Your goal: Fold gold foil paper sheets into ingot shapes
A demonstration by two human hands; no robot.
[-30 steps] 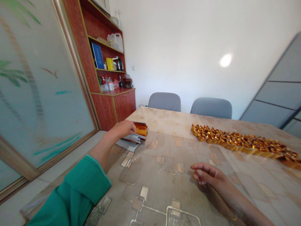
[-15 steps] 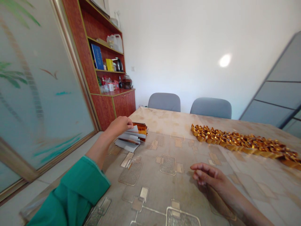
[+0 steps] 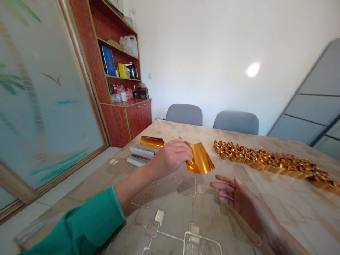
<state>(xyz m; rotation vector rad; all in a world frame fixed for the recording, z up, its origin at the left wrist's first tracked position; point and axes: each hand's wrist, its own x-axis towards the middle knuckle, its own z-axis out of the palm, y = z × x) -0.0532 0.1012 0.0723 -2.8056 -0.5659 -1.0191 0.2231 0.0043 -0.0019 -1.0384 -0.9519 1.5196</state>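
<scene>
We've got a gold sheet point(image 3: 200, 159) by its left edge: left hand point(image 3: 174, 157) fingers pinched on it, sheet bowed, shiny face showing, held over the patterned tablecloth point(image 3: 170, 212). Right hand point(image 3: 236, 198) is just beside the sheet's lower right corner, apart from it, fingers spread and slightly bent. We can't tell if that hand touches the cloth. Sheet stack point(image 3: 151, 142) lies left of our left hand, gold and pale layers visible. Folded gold pieces point(image 3: 265, 161) form a long band, far right.
</scene>
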